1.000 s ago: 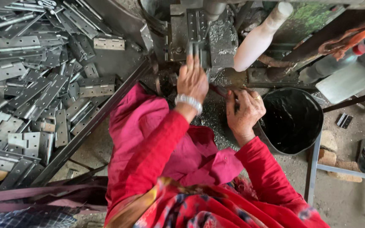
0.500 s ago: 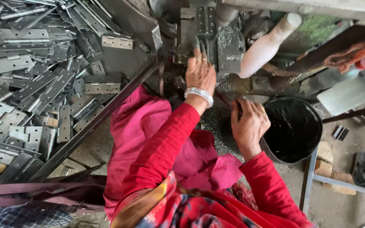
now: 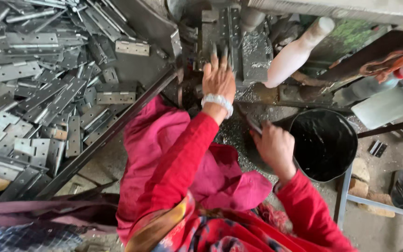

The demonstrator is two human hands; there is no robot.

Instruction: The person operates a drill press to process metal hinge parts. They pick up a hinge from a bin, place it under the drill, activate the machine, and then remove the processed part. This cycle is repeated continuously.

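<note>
While seen from the head camera, the left hand [image 3: 218, 79] is laid flat, fingers spread, on a metal hinge [image 3: 225, 32] in the press [image 3: 253, 51]. A thin metal piece [image 3: 253, 123] is pinched by the right hand [image 3: 274, 148], fingers closed, just beside a black bucket [image 3: 325, 144]. Loose hinges [image 3: 47, 88] are piled left of the fingers.

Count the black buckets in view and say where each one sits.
1. The black bucket sits on the ground just beyond the right hand, below the white handle; others may be hidden out of frame.
</note>
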